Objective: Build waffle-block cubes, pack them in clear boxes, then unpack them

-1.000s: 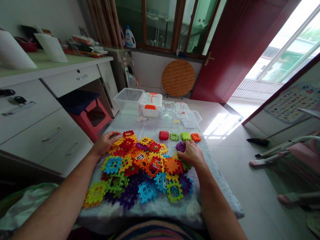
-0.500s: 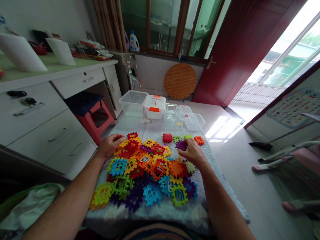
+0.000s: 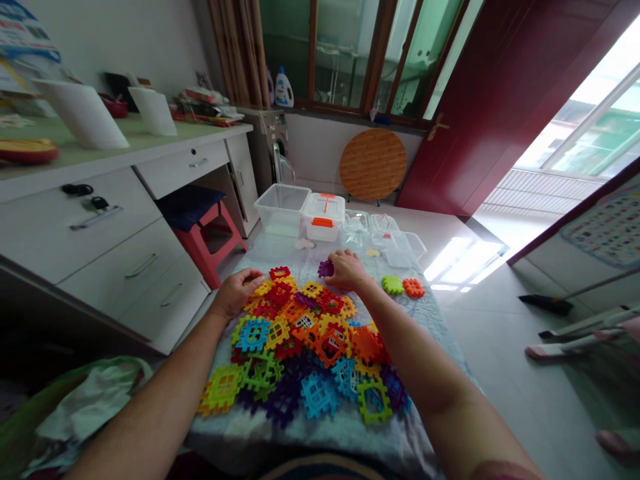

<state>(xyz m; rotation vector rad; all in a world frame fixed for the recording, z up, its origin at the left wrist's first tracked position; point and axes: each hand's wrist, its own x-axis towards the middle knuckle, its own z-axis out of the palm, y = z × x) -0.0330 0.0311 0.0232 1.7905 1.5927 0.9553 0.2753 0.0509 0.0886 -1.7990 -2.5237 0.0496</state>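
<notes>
A heap of coloured plastic interlocking tiles [image 3: 305, 340] lies on a cloth-covered table [image 3: 320, 427]. My right hand [image 3: 346, 269] reaches across the far side of the heap and is closed on a purple tile [image 3: 325, 269], low over the cloth. My left hand [image 3: 236, 291] rests at the left edge of the heap, fingers curled over red and yellow tiles. To the right, apart from the heap, a green tile [image 3: 393, 285] and an orange tile [image 3: 413, 288] lie side by side.
Clear plastic boxes [image 3: 281, 208] and a lidded box with an orange latch [image 3: 324, 217] stand at the table's far end. A white desk with drawers [image 3: 115, 220] and a red stool [image 3: 207, 237] are on the left. Tiled floor lies to the right.
My right hand has lifted the purple tile from the right side of the heap and carried it left and farther away. The left hand has stayed put. The view has shifted.
</notes>
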